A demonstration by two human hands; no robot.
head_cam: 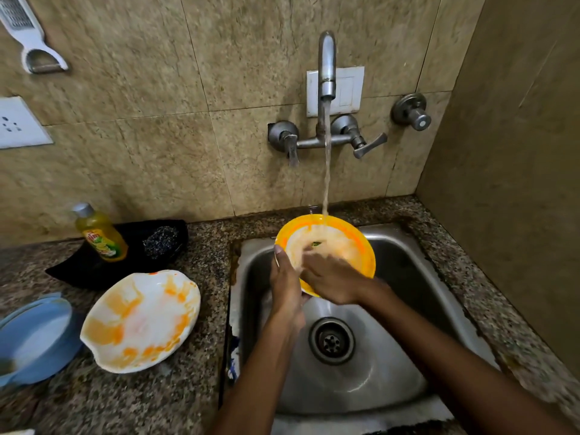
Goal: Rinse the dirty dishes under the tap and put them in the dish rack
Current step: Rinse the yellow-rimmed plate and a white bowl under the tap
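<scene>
One yellow bowl (345,243) is held tilted over the steel sink (392,309), under the stream from one tap (327,67). The left hand (287,287) grips its left rim, thumb over the edge. The right hand (329,277) lies inside the bowl; its fingers are blurred, so their spread cannot be told. On the counter (194,387) at left: one stained white plate (141,321), one blue dish (37,337), one soap bottle (100,233) and one scrubber (163,241) in a black tray (94,271).
</scene>
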